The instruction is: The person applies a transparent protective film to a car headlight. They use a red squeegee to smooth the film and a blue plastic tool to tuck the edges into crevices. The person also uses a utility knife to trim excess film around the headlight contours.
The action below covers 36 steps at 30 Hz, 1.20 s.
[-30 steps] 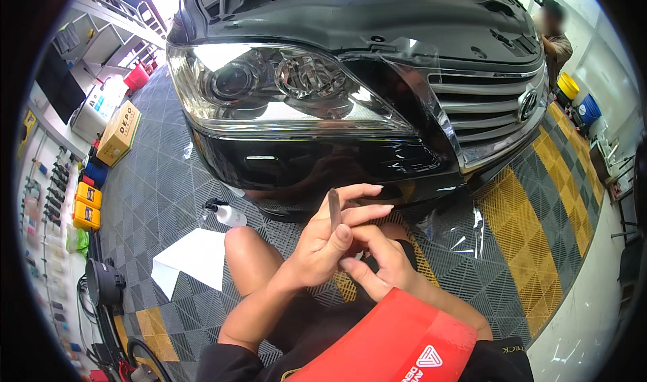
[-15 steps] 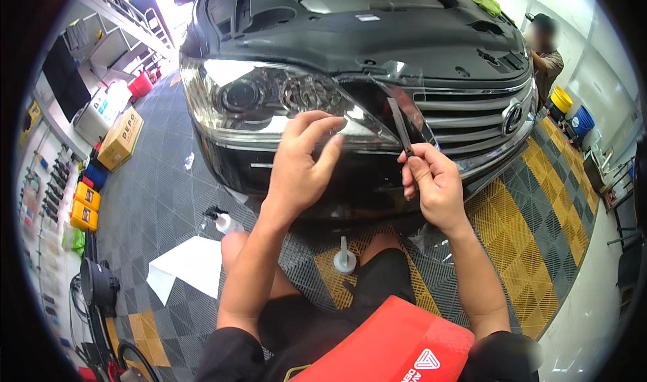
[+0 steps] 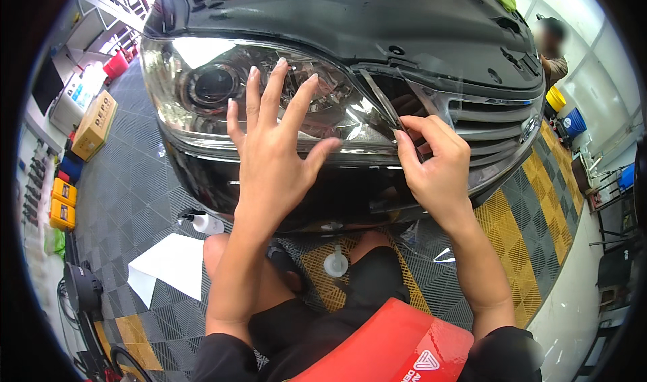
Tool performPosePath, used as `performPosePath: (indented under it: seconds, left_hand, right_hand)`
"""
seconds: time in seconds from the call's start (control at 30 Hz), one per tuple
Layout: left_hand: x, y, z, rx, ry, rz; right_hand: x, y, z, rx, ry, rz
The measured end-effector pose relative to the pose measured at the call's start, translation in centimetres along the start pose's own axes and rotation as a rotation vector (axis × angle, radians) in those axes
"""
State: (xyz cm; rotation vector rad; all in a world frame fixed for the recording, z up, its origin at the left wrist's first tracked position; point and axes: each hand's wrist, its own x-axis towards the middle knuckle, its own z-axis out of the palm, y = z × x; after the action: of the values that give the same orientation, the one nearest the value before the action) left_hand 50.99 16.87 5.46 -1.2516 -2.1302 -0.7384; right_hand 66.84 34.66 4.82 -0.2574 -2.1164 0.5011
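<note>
My left hand (image 3: 273, 136) is spread over the clear headlight (image 3: 337, 106) of a black car, fingers apart and holding nothing. Whether its fingertips touch the lens I cannot tell. Between the thumb and fingers of my right hand (image 3: 435, 156) is a slim, dark, blade-like tool (image 3: 381, 98). It slants up and to the left along the headlight's inner edge, beside the grille; its lower end is hidden in my grip. A loose piece of clear film (image 3: 445, 102) stands up from the car just beyond my right hand.
On the tiled floor are a white sheet (image 3: 176, 264), a white spray bottle (image 3: 207, 224) and a round whitish container (image 3: 335, 264) between my legs. A red apron panel (image 3: 377, 348) covers my lap. Another person (image 3: 554, 52) stands at the car's far right, near yellow and blue buckets.
My view has moved closer to the headlight. My left hand has opened from a loose curl into a spread. The tool has tilted further left, coming against the headlight's edge.
</note>
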Motion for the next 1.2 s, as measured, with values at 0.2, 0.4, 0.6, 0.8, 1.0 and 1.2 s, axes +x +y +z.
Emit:
performPosePath:
  seconds: [0.2, 0.4, 0.6, 0.8, 1.0, 1.2]
  left_hand:
    - [-0.1, -0.2, 0.2, 0.024, -0.054, -0.021]
    - [-0.1, -0.6, 0.5, 0.048, -0.074, -0.020]
    - [0.1, -0.6, 0.5, 0.048, -0.082, -0.037]
    - [-0.1, -0.8, 0.7, 0.033, -0.077, -0.037]
    - [-0.1, -0.7, 0.7, 0.039, -0.076, -0.033]
    - [-0.2, -0.9, 0.7, 0.035, -0.068, -0.024]
  right_hand:
    - [1.0, 0.0, 0.1, -0.048, -0.043, -0.077]
    - [1.7, -0.2, 0.3, -0.092, -0.079, -0.105]
    - [2.1, -0.1, 0.2, -0.118, -0.114, -0.141]
    - [2.1, 0.0, 0.5, -0.089, -0.093, -0.109]
    - [2.0, 0.2, 0.6, -0.090, -0.100, -0.123]
    - [2.1, 0.0, 0.7, -0.093, -0.100, -0.114]
